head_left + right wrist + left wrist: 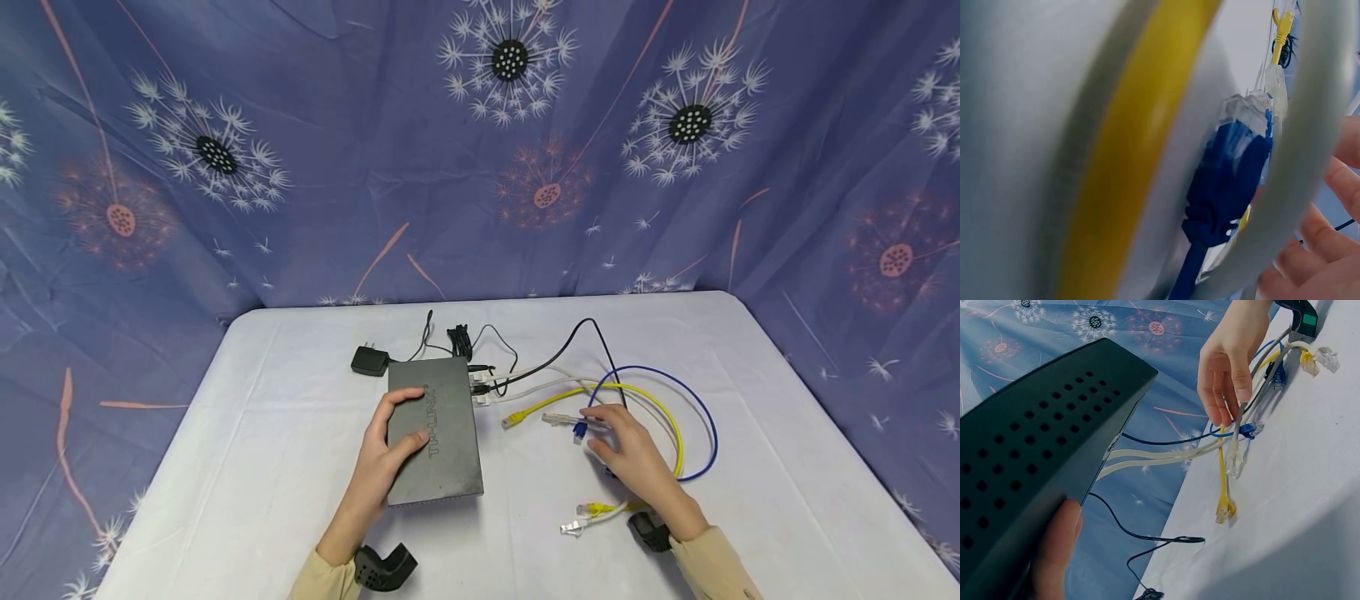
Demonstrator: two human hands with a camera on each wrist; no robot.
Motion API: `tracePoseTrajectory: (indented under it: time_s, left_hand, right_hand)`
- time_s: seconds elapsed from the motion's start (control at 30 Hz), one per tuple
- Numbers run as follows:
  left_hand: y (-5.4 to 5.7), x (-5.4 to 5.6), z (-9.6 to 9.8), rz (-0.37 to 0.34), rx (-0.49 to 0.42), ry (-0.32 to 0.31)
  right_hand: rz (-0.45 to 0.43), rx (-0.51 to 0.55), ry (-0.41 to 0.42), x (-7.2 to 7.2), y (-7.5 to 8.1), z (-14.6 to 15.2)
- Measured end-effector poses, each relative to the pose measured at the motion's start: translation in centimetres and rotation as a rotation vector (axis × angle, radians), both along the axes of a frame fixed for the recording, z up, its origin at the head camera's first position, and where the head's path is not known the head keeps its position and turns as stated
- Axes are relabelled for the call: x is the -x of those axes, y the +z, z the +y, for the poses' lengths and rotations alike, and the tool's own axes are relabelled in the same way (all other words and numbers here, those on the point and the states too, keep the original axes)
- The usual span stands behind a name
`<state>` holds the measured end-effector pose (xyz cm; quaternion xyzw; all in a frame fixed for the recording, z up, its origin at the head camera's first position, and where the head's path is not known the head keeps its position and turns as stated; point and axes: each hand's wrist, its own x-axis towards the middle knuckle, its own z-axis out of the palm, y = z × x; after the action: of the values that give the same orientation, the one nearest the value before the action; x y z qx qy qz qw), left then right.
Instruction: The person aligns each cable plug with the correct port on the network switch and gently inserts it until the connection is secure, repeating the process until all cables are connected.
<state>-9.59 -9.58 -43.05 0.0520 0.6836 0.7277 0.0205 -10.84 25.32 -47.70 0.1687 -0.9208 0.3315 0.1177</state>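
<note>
A dark grey TP-LINK box (442, 433) is gripped in my left hand (386, 450), thumb and a finger across its top. Its perforated side (1054, 419) fills much of the left wrist view. My right hand (633, 450) hovers over the loose cable ends, thumb and fingers apart, fingertips by a grey cable's clear plug (557, 419). Just below lies a blue network plug (580, 431); the right wrist view shows a blue plug (1222, 175) close up. A yellow plug (513, 419) lies between the box and that hand.
Black and white cables run from the box's right side. A black power adapter (370, 361) and a bundled cord (460, 340) lie behind it. Yellow and blue cables loop around on the right. Nearer the front rest another yellow plug (592, 508) and a white-cabled plug (576, 527).
</note>
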Motion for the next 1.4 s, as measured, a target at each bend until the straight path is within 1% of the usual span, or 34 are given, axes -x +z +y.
tracePoseTrajectory:
  time_s: [0.17, 0.33, 0.43, 0.6, 0.73, 1.03, 1.23, 1.4]
  left_hand:
    - [0.0, 0.0, 0.0, 0.003, -0.001, -0.001]
    - [0.0, -0.1, 0.0, 0.007, 0.002, 0.0]
    - [0.0, -0.1, 0.0, 0.006, 0.002, 0.001]
    - [-0.1, -0.1, 0.1, 0.009, 0.006, 0.004]
    - [-0.1, 0.0, 0.1, 0.009, 0.008, 0.003]
    - [-0.1, 0.0, 0.1, 0.002, 0.001, 0.003]
    - [-0.1, 0.0, 0.1, 0.002, 0.001, 0.004]
    - [-0.1, 0.0, 0.1, -0.003, 0.001, 0.0]
  right_hand:
    - [-0.007, -0.012, 0.0, 0.2, 0.0, -0.2]
    - [-0.02, 0.001, -0.004, 0.3, 0.0, -0.3]
    - [-0.012, 0.007, -0.008, 0.2, 0.0, -0.4]
    - [0.052, 0.022, -0.008, 0.2, 0.2, -0.3]
    - [0.105, 0.049, -0.007, 0.2, 0.6, 0.0]
    - [0.15, 0.107, -0.033, 0.4, 2.1, 0.1]
    - [0.143, 0.12, -0.053, 0.4, 2.8, -0.1]
    - [0.079, 0.153, -0.03, 0.3, 3.5, -0.2]
